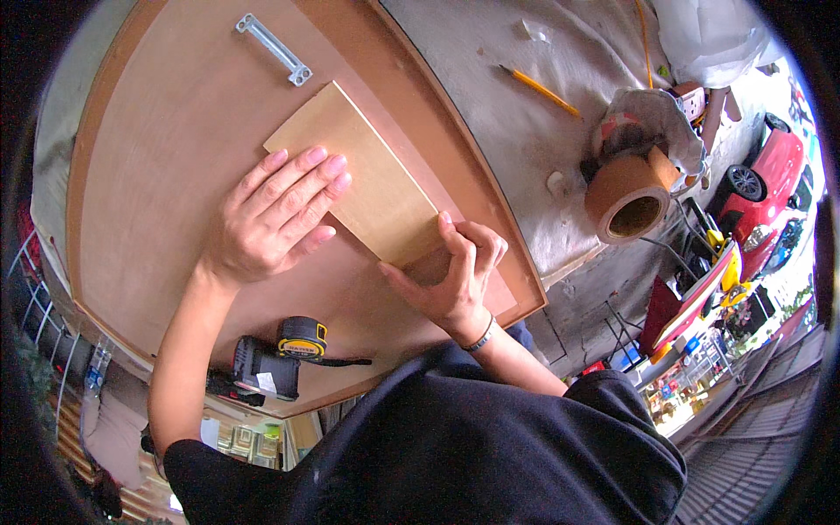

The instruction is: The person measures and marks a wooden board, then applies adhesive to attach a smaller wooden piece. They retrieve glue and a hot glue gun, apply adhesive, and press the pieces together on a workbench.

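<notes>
A tan rectangular wooden board lies slantwise on a large pinkish-brown panel with a raised rim. My left hand rests flat on the board's left edge, its fingers stretched out and close together. At the board's near end, my right hand spans its width, thumb at one corner and index finger at the other. The palm side of that hand is mostly hidden. A silver metal bracket lies on the panel beyond the board.
Near me on the panel sit a yellow-and-black tape measure and a dark boxy device. To the right, a grey cloth carries a yellow pencil and a roll of brown tape. A red car stands farther off.
</notes>
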`<state>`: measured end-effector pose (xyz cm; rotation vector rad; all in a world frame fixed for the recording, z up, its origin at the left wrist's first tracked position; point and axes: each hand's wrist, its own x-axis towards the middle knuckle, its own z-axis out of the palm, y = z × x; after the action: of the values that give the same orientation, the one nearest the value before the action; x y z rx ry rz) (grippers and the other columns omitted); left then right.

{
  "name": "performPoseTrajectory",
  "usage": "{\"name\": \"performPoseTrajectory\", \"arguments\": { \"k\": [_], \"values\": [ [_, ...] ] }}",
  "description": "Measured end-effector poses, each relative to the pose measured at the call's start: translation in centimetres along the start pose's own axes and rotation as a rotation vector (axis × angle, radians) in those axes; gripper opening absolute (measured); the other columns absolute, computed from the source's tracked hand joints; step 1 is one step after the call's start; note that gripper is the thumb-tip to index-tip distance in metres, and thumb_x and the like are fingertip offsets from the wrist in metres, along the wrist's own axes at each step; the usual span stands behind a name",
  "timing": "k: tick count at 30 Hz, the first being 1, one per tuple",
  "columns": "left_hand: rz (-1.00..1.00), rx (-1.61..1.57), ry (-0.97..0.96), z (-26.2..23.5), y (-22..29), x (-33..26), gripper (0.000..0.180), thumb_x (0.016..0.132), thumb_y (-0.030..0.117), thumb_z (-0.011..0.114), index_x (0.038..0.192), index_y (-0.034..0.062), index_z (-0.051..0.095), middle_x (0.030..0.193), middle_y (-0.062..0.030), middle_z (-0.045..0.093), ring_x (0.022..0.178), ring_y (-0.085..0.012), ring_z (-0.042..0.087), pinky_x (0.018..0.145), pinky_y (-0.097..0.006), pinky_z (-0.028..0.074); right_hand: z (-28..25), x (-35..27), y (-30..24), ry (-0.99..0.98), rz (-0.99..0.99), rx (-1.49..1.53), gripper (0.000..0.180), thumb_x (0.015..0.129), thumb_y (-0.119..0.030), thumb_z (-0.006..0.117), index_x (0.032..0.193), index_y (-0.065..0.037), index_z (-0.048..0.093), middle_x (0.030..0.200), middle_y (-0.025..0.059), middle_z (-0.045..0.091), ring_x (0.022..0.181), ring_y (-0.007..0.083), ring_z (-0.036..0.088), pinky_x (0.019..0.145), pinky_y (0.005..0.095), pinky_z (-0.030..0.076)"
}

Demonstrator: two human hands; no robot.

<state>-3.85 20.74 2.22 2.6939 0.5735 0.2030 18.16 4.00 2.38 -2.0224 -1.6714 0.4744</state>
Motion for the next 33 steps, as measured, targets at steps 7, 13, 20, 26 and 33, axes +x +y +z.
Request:
{"name": "performPoseTrajectory", "arguments": {
  "k": [7,13,20,26,33],
  "values": [
    [-0.002,0.01,0.005,-0.2,0.2,0.1,0.043,0.1,0.031,0.056,0.136,0.0088,0.061,0.143,-0.0046,0.058,0.136,-0.0222,0.05,0.116,-0.042,0.037,0.2,0.0,0.1,0.025,-0.024,0.013,0.092,0.057,-0.039,0.095,0.129,-0.001,0.051,0.106,0.0144,0.049,0.099,0.0302,0.049,0.086,0.0451,0.041],
    [-0.008,-0.001,0.016,-0.1,0.2,0.2,0.042,0.099,0.031,0.058,0.134,0.0093,0.063,0.142,-0.0048,0.059,0.135,-0.022,0.051,0.115,-0.042,0.038,0.4,-0.6,0.3,0.032,-0.02,0.007,0.099,0.056,-0.046,0.095,0.132,-0.001,0.051,0.111,0.016,0.051,0.103,0.0317,0.05,0.089,0.0454,0.041],
    [-0.084,-0.031,0.058,-0.5,1.4,1.0,0.043,0.094,0.035,0.065,0.126,0.0057,0.067,0.136,-0.0072,0.062,0.13,-0.0253,0.055,0.112,-0.044,0.041,-0.7,-2.8,1.2,0.051,0.067,0.022,0.101,0.059,-0.055,0.09,0.136,-0.003,0.05,0.12,0.0155,0.053,0.113,0.0318,0.048,0.098,0.0456,0.037],
    [-0.197,0.013,0.092,-0.1,3.6,1.9,0.052,0.086,0.04,0.075,0.122,0.0027,0.067,0.133,-0.0105,0.063,0.129,-0.0293,0.055,0.111,-0.047,0.042,-0.7,-1.5,0.5,-0.019,0.043,-0.071,0.091,0.061,-0.053,0.09,0.131,-0.007,0.053,0.124,0.0141,0.052,0.116,0.0319,0.047,0.1,0.0458,0.033],
    [-0.486,0.041,-0.001,-0.6,7.8,3.1,0.07,0.071,0.042,0.082,0.126,0.0033,0.062,0.144,-0.0122,0.05,0.139,-0.0308,0.042,0.117,-0.051,0.034,-0.9,-1.7,0.5,-0.021,0.021,-0.119,0.084,0.065,-0.052,0.089,0.128,-0.009,0.054,0.126,0.0141,0.05,0.117,0.0328,0.047,0.1,0.0475,0.032]
  ]
}}
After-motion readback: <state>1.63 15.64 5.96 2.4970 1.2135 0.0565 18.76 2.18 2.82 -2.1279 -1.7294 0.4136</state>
